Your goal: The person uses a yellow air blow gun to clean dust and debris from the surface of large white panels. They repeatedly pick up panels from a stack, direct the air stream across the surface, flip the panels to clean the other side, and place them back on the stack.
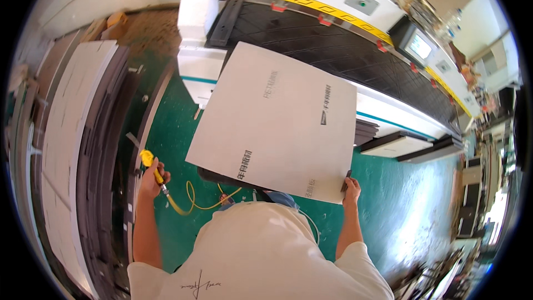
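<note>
My left hand [151,180] is closed around a yellow air blow gun [147,158], out to the left. From its lower end a yellow air hose [183,211] loops down toward my feet. In front of me lies a large pale panel [288,116] with printed marks on its face. At the panel's near right corner, my right hand [351,190] has its fingers closed on a small dark piece [347,180], whose kind I cannot make out. Whether that hand also grips the panel's edge is not clear. What supports the panel is mostly hidden beneath it.
Beyond the panel stands a long white machine [200,61] with a yellow striped strip, a dark bed [333,50] and a small screen [419,44]. Stacked boards [69,144] line my left. More panels [397,144] lean against the machine's base, above the green floor [394,200].
</note>
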### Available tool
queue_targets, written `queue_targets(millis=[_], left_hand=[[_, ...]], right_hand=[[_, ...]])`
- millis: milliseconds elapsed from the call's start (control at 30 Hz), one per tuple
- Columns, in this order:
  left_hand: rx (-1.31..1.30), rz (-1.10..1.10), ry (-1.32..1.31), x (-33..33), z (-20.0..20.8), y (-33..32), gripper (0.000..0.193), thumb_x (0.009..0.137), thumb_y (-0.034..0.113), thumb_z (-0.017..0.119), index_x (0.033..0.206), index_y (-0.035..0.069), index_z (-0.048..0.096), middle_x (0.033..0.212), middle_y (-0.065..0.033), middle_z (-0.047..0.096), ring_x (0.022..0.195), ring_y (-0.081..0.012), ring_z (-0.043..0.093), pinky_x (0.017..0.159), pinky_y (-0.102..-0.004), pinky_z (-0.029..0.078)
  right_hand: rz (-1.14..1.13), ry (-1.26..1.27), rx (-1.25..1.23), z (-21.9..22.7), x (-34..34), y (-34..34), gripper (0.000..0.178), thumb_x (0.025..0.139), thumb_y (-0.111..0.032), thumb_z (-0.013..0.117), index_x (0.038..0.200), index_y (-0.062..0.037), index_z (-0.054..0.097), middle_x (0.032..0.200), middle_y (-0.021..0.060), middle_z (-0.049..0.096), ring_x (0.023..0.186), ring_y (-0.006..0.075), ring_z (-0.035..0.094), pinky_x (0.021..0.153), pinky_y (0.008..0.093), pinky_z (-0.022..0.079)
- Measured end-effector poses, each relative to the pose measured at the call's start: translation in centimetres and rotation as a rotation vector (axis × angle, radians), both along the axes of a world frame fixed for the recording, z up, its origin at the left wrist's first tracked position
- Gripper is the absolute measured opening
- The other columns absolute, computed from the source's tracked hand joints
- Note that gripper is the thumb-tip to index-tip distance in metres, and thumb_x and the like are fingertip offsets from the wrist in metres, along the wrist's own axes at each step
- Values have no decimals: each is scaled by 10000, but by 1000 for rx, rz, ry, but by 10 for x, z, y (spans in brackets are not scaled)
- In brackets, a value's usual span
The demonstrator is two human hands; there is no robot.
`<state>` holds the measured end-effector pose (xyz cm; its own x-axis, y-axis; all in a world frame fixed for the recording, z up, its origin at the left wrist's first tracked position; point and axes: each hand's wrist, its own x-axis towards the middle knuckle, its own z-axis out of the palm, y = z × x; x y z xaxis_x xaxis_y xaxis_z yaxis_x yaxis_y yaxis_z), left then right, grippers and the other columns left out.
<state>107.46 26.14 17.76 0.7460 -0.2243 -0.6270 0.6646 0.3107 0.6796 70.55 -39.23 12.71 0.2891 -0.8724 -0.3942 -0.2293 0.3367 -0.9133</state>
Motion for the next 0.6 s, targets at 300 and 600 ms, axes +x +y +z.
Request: queue_targets(millis=[300, 600], left_hand=[[697, -584, -640, 79, -48, -59, 389, 969, 342, 681, 1115, -16, 638, 950, -69, 663, 754, -177, 659, 632, -314, 550], [476, -693, -401, 4, 25, -35, 381, 954, 238, 703, 1257, 20, 626, 794, -1, 637, 584, -112, 627, 496, -225, 426]], right_hand=[[-60, -38, 55, 16, -11, 82, 181, 945, -139, 672, 1055, 4, 670, 742, 23, 607, 612, 130, 545, 558, 284, 412], [-232, 113, -63, 66, -107, 99, 194, 932, -172, 671, 1058, -26, 694, 809, 42, 669, 603, 148, 601, 563, 302, 505]])
